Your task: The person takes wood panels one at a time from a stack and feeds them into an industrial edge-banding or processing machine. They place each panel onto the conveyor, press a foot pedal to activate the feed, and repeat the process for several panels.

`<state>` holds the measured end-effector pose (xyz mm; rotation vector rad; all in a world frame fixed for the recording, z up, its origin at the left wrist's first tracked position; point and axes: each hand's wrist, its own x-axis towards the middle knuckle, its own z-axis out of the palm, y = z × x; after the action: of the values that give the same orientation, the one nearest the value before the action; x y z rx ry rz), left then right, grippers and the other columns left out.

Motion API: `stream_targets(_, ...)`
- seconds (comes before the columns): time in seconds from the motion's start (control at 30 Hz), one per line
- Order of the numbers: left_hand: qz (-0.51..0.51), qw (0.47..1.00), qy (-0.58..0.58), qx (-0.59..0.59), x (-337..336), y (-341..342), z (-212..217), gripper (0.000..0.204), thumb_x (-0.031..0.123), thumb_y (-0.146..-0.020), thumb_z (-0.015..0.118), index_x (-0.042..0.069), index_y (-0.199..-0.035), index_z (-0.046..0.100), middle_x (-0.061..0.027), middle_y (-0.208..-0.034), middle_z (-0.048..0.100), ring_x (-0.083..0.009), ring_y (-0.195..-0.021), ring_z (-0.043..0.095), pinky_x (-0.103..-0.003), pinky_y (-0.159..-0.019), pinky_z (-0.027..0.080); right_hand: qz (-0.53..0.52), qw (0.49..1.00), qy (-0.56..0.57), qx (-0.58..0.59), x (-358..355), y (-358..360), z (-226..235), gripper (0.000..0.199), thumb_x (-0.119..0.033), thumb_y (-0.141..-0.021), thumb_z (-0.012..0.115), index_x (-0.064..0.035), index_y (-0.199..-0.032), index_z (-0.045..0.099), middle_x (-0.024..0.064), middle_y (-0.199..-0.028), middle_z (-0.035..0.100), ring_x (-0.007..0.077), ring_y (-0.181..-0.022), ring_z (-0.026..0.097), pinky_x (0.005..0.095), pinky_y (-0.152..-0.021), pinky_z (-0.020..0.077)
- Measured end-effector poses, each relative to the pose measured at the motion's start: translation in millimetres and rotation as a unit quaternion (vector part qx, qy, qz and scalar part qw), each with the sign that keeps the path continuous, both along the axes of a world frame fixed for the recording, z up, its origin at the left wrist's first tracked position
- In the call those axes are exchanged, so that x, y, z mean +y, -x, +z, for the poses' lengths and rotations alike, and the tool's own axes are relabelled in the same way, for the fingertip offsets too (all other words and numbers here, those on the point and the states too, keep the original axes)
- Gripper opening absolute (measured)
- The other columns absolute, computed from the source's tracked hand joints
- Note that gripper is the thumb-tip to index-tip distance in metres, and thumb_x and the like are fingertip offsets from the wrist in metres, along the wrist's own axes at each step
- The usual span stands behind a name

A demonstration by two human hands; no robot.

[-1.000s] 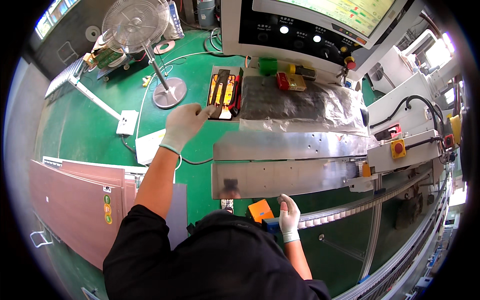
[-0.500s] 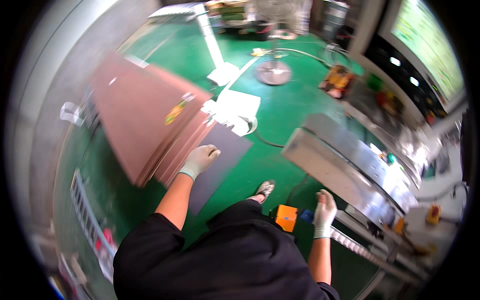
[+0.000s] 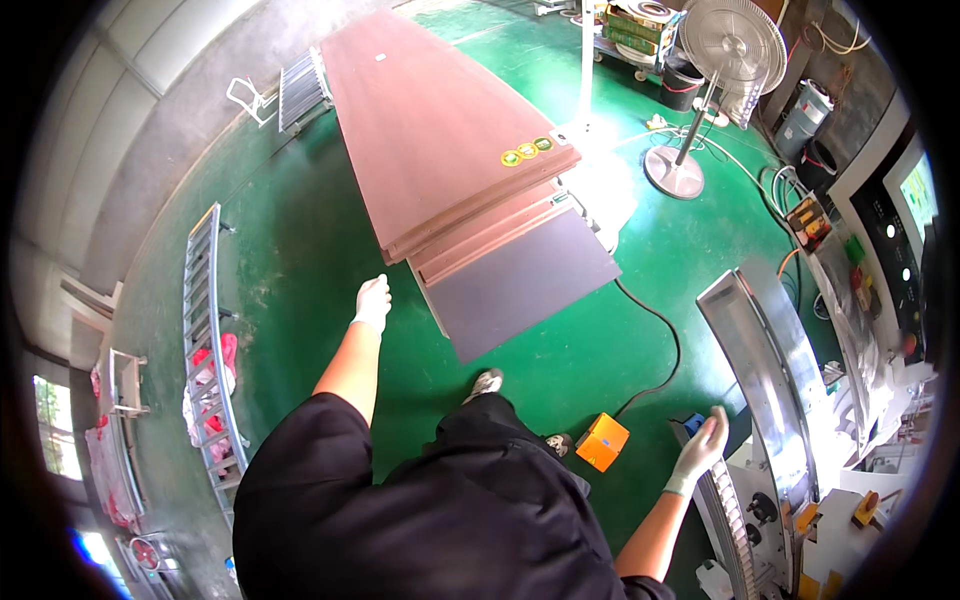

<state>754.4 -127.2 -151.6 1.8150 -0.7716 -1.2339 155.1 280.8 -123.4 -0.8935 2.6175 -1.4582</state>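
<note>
My left hand (image 3: pixel 372 302), in a pale work glove, hangs just short of the near left corner of a stack of brown door-like panels (image 3: pixel 440 120). Its fingers are curled in, with nothing seen in them. Below the stack's near end a dark grey sheet (image 3: pixel 530 285) sticks out toward me. On the right, my right hand (image 3: pixel 703 447), gloved too, is held beside a machine's shiny metal table (image 3: pixel 765 350). Its fingers are stretched out and it holds nothing. Round yellow stickers (image 3: pixel 527 152) mark the top panel.
An orange foot pedal box (image 3: pixel 602 442) lies on the green floor, a black cable (image 3: pixel 672 345) running from it. To the left lies a metal ladder-like roller frame (image 3: pixel 205 340). A pedestal fan (image 3: pixel 733 45) stands at the far right, near a grey canister (image 3: pixel 803 118).
My view has swung left, so the panel stack now sits ahead of me. My left hand, earlier over the grey sheet, is now left of the stack's corner. The right hand stays by the machine.
</note>
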Motion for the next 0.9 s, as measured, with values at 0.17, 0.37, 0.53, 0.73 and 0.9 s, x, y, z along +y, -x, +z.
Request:
stream_targets(0.17,-0.025,0.986,0.093,-0.137,-83.7,38.7,5.1,0.071,0.040,-0.099,0.059,-0.010,-0.147,0.040,-0.0287,-0.151,0.045,-0.0353,-0.143,0.043,-0.042,-0.118,0.033,0.005,0.995,-0.099,0.033,24.7,-93.3,-29.3,0.018,-0.007,-0.097,0.060,0.0001,-0.112,0.068,0.0133,-0.114,0.070,0.0286,-0.109,0.064,0.0412,-0.101,0.0478)
stream_targets(0.37,-0.059,0.918,0.111,-0.377,-112.8,59.6,-6.2,0.068,0.060,-0.095,0.059,-0.009,-0.094,0.058,-0.0309,-0.095,0.067,-0.0463,-0.090,0.066,-0.054,-0.084,0.051,-0.023,0.896,-0.294,-0.331,79.3,-236.4,-106.9,0.030,-0.026,-0.099,0.061,-0.0014,-0.113,0.072,0.0118,-0.105,0.076,0.0208,-0.096,0.071,0.0315,-0.086,0.0540)
stream_targets(0.53,-0.043,0.954,0.168,-0.243,-108.5,37.2,-17.9,0.062,0.050,-0.100,0.060,-0.012,-0.111,0.057,-0.0271,-0.113,0.066,-0.0356,-0.102,0.065,-0.045,-0.091,0.050,-0.107,0.875,-0.296,-0.369,97.5,-317.0,-74.6,0.033,-0.027,-0.099,0.059,-0.0003,-0.114,0.071,0.0117,-0.106,0.075,0.0221,-0.098,0.070,0.0329,-0.089,0.0523)
stream_targets(0.73,-0.053,0.988,0.098,-0.108,-134.2,-3.7,-60.4,0.054,0.051,-0.097,0.066,-0.001,-0.111,0.059,-0.0072,-0.089,0.063,-0.0150,-0.067,0.061,-0.028,-0.058,0.051,-0.093,0.862,-0.359,-0.345,122.3,-336.6,-83.6,0.039,-0.031,-0.098,0.055,0.0009,-0.113,0.071,0.0142,-0.102,0.074,0.0247,-0.099,0.069,0.0350,-0.090,0.0508)
stream_targets(0.9,-0.134,0.990,-0.034,0.027,-131.5,7.7,0.8,0.047,0.050,-0.096,0.068,0.007,-0.109,0.057,-0.0007,-0.081,0.057,-0.0071,-0.058,0.054,-0.018,-0.046,0.046,-0.112,0.840,-0.231,-0.479,126.3,-294.7,-117.8,0.034,-0.026,-0.099,0.059,0.0012,-0.117,0.069,0.0090,-0.102,0.074,0.0164,-0.092,0.068,0.0313,-0.086,0.0528)
